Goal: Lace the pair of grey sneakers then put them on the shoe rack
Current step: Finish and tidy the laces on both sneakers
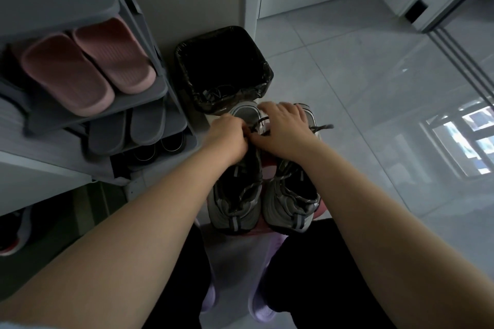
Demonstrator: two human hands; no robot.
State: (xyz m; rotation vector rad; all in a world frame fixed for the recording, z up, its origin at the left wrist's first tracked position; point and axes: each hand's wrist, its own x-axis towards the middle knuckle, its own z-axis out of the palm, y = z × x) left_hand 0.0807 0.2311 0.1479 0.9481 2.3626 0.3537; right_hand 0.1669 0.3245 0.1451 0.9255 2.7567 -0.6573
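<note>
The two grey sneakers (pixel 263 203) stand side by side, heels towards the person and toes towards a bin lined with a black bag (pixel 223 67), on something pink that shows only between and beside them. They are worn-looking, in grey panels with paler stripes down the heels, dark inside and with pale toe caps. Dark grey laces run loosely across both. On the sneaker nearer the rack (pixel 235 195) the lace (pixel 260 121) is slack near the toe, and one loose end (pixel 323 127) sticks out sideways past the other sneaker (pixel 291 203). The left hand (pixel 230 139) sits over the front eyelets of the sneaker nearer the rack, its fingers curled in and nipping the lace, so the lace comes out just beyond its knuckles. The right hand (pixel 286 131) lies right against it, fingers spread across the toes of both shoes and thumb reaching in to the same spot. Whether that thumb pinches the lace or only rests there I cannot tell. The shoe rack (pixel 149 93) stands close by on the person's left, with pink slippers (pixel 88 67) on one shelf and grey slippers (pixel 128 128) on the shelf below.
</note>
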